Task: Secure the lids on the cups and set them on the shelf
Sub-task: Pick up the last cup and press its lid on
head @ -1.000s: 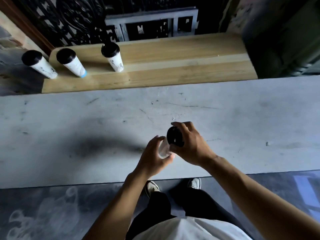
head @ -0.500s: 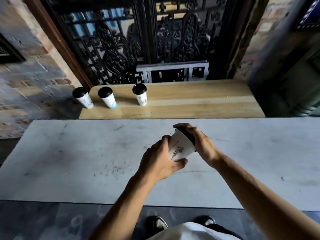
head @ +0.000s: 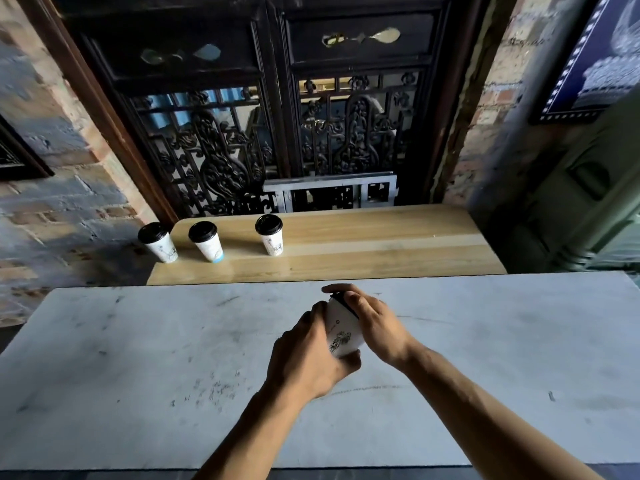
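A white paper cup (head: 341,332) with a dark drawing on its side is held above the grey counter (head: 138,358), tilted away from me. My left hand (head: 308,358) wraps its lower body. My right hand (head: 372,322) covers its black lid (head: 341,301), fingers curled over the rim. Three more lidded white cups stand upright on the wooden shelf (head: 363,251) behind the counter: one at the left end (head: 158,242), one with a blue base (head: 206,241), one further right (head: 270,234).
The shelf's right part is bare wood. Behind it stands a dark carved wooden screen (head: 242,150) and a small grey metal frame (head: 329,194). Brick walls flank both sides. A green pillar (head: 581,216) rises at the right.
The view has tilted up from the counter and my feet toward the shelf and screen. The cup moved forward with both hands, my right hand staying on the lid.
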Tool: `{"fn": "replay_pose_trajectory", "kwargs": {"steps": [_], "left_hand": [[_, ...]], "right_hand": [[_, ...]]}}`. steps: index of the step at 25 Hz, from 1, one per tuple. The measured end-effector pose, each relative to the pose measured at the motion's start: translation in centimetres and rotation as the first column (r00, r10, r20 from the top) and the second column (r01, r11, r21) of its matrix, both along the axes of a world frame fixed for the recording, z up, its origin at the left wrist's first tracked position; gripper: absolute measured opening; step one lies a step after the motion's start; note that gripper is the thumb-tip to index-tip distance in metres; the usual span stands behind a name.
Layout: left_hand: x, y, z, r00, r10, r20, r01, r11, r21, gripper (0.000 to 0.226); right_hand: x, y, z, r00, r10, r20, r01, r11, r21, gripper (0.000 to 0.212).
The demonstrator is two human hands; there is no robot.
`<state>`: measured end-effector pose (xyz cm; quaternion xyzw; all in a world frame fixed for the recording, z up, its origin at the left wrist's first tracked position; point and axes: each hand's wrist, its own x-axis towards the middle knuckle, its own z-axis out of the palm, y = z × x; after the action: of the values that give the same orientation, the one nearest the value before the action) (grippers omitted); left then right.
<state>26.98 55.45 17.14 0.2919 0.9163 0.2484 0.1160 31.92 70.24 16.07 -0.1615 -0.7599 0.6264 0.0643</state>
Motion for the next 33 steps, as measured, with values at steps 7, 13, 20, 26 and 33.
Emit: {"fn": "replay_pose_trajectory", "kwargs": {"steps": [7, 13, 20, 26, 33], "left_hand": [[0.1, 0.4, 0.6, 0.993, 0.041, 0.115, -0.060, 0.985, 0.160, 0.059], [-0.6, 0.3, 1.4, 0.956, 0.000, 0.294, -0.065, 0.975, 0.212, 0.063], [-1.2, 2.2, 1.0, 0.869, -0.053, 0.493, -0.162, 0.909, 0.383, 0.060], [-0.4, 3.5, 1.6, 0.751, -0.058, 0.658, -0.341, 0.819, 0.461, 0.055], [0.3, 4.8, 2.0, 0.663, -0.105, 0.741, -0.394, 0.792, 0.465, 0.056]], "right_hand": [[0.0, 0.9, 2.1, 0.990, 0.122, -0.075, -0.119, 0.992, 0.033, 0.044], [0.0, 1.4, 2.5, 0.982, 0.172, -0.072, -0.179, 0.979, -0.094, 0.046], [0.5, 4.0, 1.5, 0.979, -0.053, -0.195, -0.077, 0.793, -0.605, 0.063], [0.5, 5.0, 0.7, 0.976, -0.158, -0.150, 0.028, 0.774, -0.633, 0.046], [0.3, 5.6, 0.6, 0.975, -0.214, -0.052, 0.131, 0.753, -0.645, 0.045]]}}
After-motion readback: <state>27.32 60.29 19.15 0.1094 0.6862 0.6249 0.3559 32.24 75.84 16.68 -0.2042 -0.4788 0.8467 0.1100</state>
